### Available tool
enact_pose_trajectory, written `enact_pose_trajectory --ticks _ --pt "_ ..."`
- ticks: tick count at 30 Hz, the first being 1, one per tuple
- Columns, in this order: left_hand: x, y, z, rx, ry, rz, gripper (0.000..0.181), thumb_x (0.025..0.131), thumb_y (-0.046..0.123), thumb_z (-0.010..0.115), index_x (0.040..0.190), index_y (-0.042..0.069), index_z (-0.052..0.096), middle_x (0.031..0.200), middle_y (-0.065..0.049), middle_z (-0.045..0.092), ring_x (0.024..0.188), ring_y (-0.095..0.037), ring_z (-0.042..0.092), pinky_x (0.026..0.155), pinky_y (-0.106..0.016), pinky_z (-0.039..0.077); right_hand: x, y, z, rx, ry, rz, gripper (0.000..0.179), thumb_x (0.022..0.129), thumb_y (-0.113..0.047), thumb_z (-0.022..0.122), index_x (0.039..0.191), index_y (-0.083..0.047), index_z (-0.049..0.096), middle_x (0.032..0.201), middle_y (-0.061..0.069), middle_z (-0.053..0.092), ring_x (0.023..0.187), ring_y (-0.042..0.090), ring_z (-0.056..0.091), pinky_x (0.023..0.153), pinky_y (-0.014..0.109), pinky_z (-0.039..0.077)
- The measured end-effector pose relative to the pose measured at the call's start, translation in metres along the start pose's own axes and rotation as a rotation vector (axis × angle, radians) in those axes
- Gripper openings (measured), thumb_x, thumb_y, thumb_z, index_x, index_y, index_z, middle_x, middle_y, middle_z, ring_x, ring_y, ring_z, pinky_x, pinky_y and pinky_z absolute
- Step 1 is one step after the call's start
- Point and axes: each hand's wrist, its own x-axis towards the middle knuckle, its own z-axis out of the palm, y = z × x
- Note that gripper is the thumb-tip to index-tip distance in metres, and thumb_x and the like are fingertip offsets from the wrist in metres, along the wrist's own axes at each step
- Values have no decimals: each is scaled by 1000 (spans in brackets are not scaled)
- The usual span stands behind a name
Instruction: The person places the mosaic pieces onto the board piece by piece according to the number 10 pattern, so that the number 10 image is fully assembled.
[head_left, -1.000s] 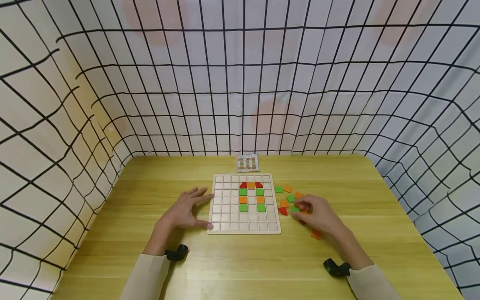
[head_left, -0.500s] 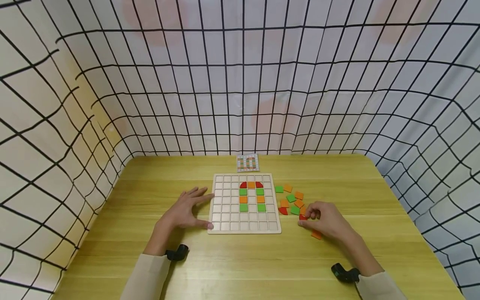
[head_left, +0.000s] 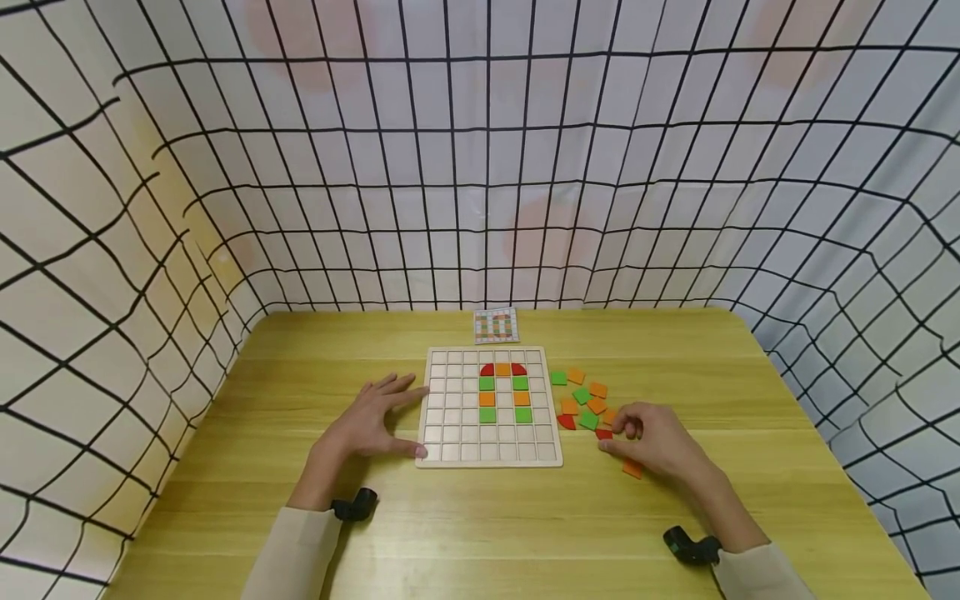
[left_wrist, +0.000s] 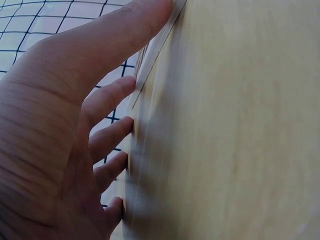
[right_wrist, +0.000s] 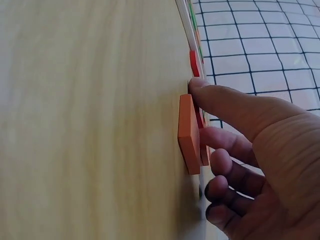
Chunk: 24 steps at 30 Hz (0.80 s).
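A square wooden grid board point(head_left: 452, 425) lies mid-table, with red, orange and green tiles set in an arch shape in its cells. My left hand point(head_left: 371, 419) is spread at the board's left side, thumb and index fingertips touching its edge. To the board's right, my right hand point(head_left: 656, 437) has its thumb and index finger on either side of a red quarter-round tile point(head_left: 603, 434), pinching it at the table. In the right wrist view, an orange square tile point(right_wrist: 188, 135) stands nearest the camera and partly hides the red one.
Several loose tiles, such as a green square point(head_left: 588, 420), an orange square point(head_left: 597, 389) and another red quarter-round point(head_left: 566, 422), lie between board and right hand. A small printed pattern card point(head_left: 496, 326) lies behind the board. Black-gridded white cloth point(head_left: 480, 208) walls the table point(head_left: 450, 533).
My right hand has moved right and toward me, from the green tile to the red quarter-round tile, which has lately shifted slightly left. My left hand has stayed at the board.
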Motion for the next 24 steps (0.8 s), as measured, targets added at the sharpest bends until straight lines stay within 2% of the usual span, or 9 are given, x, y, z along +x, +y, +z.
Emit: enact_pose_trajectory --ticks 3,6,15,24 --pt "1 0 0 -4 1 -1 100 70 68 84 154 26 51 167 -13 34 156 -45 23 123 -73 12 0 2 0 -12 -3 -34 27 84 -36 87 87 -16 70 76 -4 56 65 9 46 58 23 40" --pt "1 0 0 -8 -3 -4 100 69 68 84 154 27 51 167 -13 34 157 -43 23 124 -72 12 0 2 0 -15 -5 -63 26 85 -35 86 92 -14 71 77 -4 56 66 8 45 59 22 40" --pt "2 -1 0 -5 0 -1 101 69 69 84 154 27 50 168 -13 33 157 -44 22 124 -73 11 3 -2 2 35 -15 -57 19 88 -31 83 97 -16 75 78 -3 58 67 9 47 58 22 41" --pt "1 1 0 -6 -3 -2 99 70 68 84 154 26 51 168 -13 34 157 -44 23 123 -73 12 6 -9 0 23 0 -92 17 89 -29 83 99 -17 76 78 -5 56 70 9 48 59 22 42"
